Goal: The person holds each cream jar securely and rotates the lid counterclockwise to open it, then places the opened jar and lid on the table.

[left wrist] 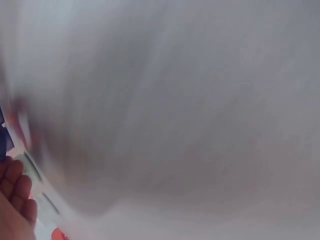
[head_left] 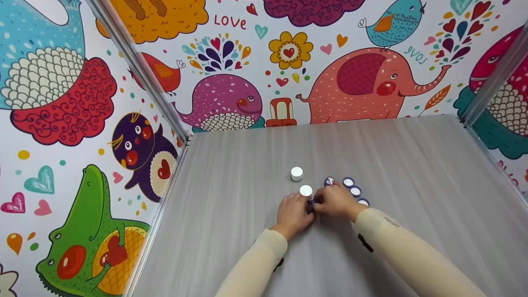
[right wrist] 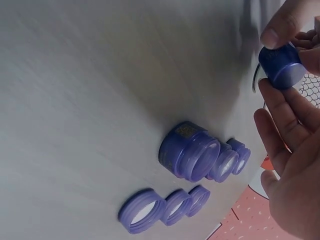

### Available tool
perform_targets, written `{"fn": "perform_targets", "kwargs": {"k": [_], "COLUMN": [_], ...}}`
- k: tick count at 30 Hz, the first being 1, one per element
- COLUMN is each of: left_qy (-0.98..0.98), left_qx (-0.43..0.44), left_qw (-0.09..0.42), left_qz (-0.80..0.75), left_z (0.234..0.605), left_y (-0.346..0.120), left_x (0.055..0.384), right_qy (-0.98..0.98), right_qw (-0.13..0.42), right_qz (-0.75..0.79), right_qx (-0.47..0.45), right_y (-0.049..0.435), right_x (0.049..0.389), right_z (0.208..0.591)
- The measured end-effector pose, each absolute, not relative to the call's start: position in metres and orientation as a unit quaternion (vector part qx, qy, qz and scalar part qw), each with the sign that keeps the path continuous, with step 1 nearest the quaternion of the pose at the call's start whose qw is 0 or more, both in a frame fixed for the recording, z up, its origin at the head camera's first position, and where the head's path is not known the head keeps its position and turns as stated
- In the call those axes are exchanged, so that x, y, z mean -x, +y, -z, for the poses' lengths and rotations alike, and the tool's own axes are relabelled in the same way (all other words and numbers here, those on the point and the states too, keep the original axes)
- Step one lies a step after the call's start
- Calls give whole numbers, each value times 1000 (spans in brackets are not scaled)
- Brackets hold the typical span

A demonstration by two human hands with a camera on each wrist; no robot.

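Observation:
A small dark blue jar (right wrist: 281, 65) is held up between both hands. In the right wrist view, a thumb presses its upper side, and the fingers of the right hand (right wrist: 297, 150) reach its lower end. From the head view, the left hand (head_left: 295, 212) grips the jar (head_left: 310, 206) from the left and the right hand (head_left: 337, 201) from the right. Beyond the left fingertips lies a white-topped round piece (head_left: 305, 190). Part of the left hand (left wrist: 17, 200) appears at the left wrist view's edge, beside a sliver of blue.
A white round container (head_left: 296, 173) stands farther back on the wood-grain table (head_left: 231, 177). Open blue jars (right wrist: 192, 152) stand in a row, beside upturned blue ring-shaped lids (right wrist: 142, 211). Patterned panels (head_left: 222, 101) enclose the table behind and at the sides. Blur covers most of the left wrist view.

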State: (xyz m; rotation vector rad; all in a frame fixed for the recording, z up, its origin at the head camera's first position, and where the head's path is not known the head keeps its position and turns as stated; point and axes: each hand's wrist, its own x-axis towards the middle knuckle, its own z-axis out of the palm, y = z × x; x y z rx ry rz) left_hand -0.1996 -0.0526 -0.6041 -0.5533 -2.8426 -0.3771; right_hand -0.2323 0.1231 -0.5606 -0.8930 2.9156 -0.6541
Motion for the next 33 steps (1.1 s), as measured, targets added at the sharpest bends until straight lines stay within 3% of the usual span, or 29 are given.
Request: {"fn": "perform_targets", "kwargs": {"k": [12, 20, 33], "left_qy": [-960, -952, -946], "left_qx": [210, 234, 247], "left_qw": [113, 148, 167], "left_qz": [145, 133, 129], "left_z": [604, 606, 602], "left_y": [-56, -57, -59], "left_x": [199, 201, 199], "right_qy": [925, 926, 912], "right_qw": [27, 41, 9], "right_qz": [233, 231, 231], "right_qx": [298, 295, 340], "right_y": [126, 127, 128], "right_x": [234, 235, 234], "right_z": [561, 558, 559]}}
